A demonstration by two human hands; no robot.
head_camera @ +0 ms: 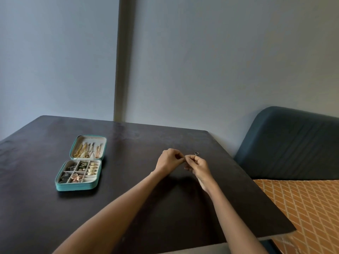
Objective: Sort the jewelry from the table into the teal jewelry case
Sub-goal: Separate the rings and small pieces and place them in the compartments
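The teal jewelry case [77, 186] lies open on the left of the dark table [128, 198]. Its lid holds gold chains, and its compartments hold rings, earrings and other pieces. My left hand [167, 160] and my right hand [199, 166] meet over the table's right part, fingertips touching. Together they pinch a tiny piece of jewelry that is too small to make out. A small dark ring [196, 153] lies on the table just beyond my right hand.
A dark blue headboard [286, 143] and a bed with an orange patterned cover [302, 208] stand close against the table's right edge. A grey wall rises behind the table.
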